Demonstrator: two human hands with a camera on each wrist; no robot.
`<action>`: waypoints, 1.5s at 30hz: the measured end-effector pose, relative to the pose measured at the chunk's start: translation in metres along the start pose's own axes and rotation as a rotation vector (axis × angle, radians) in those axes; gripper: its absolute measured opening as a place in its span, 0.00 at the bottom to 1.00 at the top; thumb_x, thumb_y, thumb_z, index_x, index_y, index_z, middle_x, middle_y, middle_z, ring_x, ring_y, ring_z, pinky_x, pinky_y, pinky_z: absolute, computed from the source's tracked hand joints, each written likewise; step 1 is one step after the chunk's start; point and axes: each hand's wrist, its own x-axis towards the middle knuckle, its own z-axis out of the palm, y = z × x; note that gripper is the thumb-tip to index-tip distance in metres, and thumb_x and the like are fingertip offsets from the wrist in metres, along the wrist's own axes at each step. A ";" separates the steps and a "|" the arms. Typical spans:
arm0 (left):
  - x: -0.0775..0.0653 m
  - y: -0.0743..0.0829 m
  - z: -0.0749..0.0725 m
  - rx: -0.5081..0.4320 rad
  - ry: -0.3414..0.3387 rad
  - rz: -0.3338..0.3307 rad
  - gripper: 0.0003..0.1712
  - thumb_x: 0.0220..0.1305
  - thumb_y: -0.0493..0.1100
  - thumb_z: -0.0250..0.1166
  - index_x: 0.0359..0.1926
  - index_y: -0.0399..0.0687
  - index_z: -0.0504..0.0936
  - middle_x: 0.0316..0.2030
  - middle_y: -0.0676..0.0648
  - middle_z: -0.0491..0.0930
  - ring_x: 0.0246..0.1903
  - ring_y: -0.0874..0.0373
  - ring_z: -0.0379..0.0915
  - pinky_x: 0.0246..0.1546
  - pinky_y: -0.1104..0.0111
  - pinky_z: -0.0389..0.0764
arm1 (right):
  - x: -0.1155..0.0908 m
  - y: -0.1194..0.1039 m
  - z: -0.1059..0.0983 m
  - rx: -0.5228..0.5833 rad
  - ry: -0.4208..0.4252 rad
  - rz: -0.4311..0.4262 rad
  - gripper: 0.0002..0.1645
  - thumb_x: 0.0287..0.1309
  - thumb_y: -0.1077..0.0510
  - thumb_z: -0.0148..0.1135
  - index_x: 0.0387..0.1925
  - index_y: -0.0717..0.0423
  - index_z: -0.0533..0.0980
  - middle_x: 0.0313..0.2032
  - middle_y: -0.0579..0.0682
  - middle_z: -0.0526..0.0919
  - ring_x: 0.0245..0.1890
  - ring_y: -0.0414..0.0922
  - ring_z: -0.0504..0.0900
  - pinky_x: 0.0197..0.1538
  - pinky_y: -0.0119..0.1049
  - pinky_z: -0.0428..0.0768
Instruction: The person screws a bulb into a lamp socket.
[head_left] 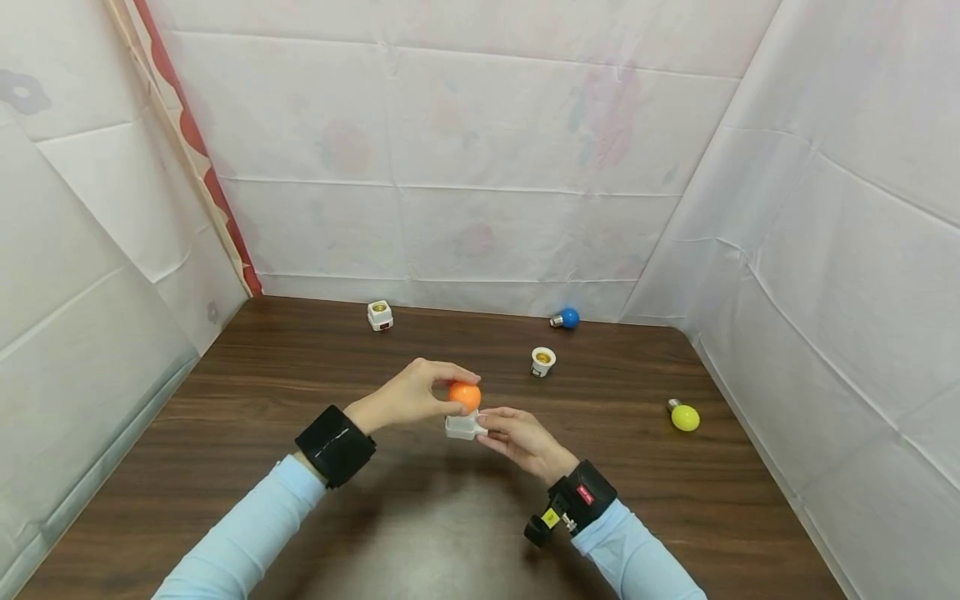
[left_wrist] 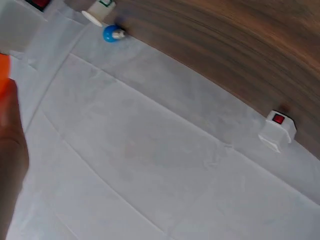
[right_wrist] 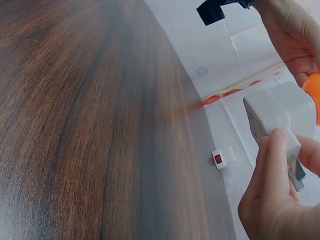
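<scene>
My left hand (head_left: pixel 412 393) pinches an orange light bulb (head_left: pixel 465 396) between thumb and fingers, above a white plug-in bulb socket (head_left: pixel 461 427). The bulb sits at the socket's top; its metal base is out of sight. My right hand (head_left: pixel 522 440) grips the socket from the right side. In the right wrist view, metal plug prongs (right_wrist: pixel 296 174) stick out of the socket body (right_wrist: pixel 280 110) beside the right fingers. Only a slice of the orange bulb (left_wrist: pixel 4 70) and part of the left hand (left_wrist: pixel 11 155) show in the left wrist view.
A white square socket (head_left: pixel 380 316) with a red switch stands at the back left of the wooden table (head_left: pixel 262 400). Toward the right are a round white socket (head_left: pixel 542 362), a blue bulb (head_left: pixel 570 317) and a yellow bulb (head_left: pixel 685 417). White sheets (head_left: pixel 465 167) enclose the table's back and sides.
</scene>
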 end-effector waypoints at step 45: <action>-0.017 -0.002 0.021 -0.020 0.208 -0.046 0.29 0.47 0.39 0.71 0.54 0.42 0.77 0.49 0.44 0.79 0.48 0.53 0.77 0.47 0.65 0.78 | -0.001 0.005 0.005 0.030 -0.012 -0.022 0.17 0.59 0.64 0.56 0.49 0.68 0.68 0.39 0.52 0.78 0.39 0.41 0.79 0.49 0.32 0.78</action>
